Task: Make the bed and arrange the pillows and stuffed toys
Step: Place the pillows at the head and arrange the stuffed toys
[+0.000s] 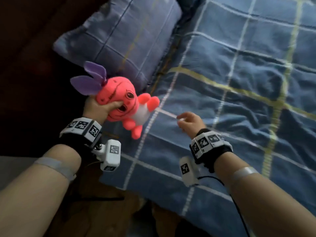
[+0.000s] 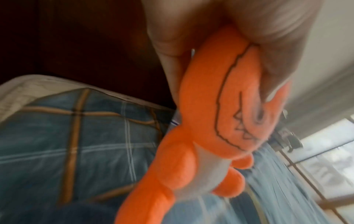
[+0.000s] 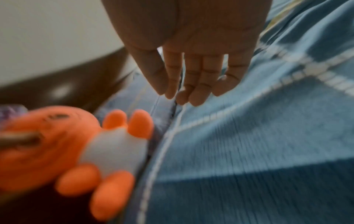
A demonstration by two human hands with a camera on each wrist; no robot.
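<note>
My left hand [image 1: 102, 107] grips the head of a pink-orange stuffed toy [image 1: 123, 103] with purple ears and a white belly, holding it in the air at the bed's left edge, just below the pillow [image 1: 119, 35]. The left wrist view shows the stuffed toy [image 2: 201, 128] squeezed between my thumb and fingers. My right hand [image 1: 189, 122] hovers over the blue checked quilt [image 1: 239, 100], empty, with relaxed, nearly straight fingers [image 3: 193, 84]. In the right wrist view the stuffed toy [image 3: 86, 145] hangs blurred at the lower left beside the quilt [image 3: 249, 151].
The blue checked pillow lies at the head of the bed against a dark wooden headboard [image 1: 25, 48]. The quilt is wrinkled on the right and its corner hangs over the near bed edge [image 1: 119, 182]. A window [image 2: 325, 159] shows beyond the bed.
</note>
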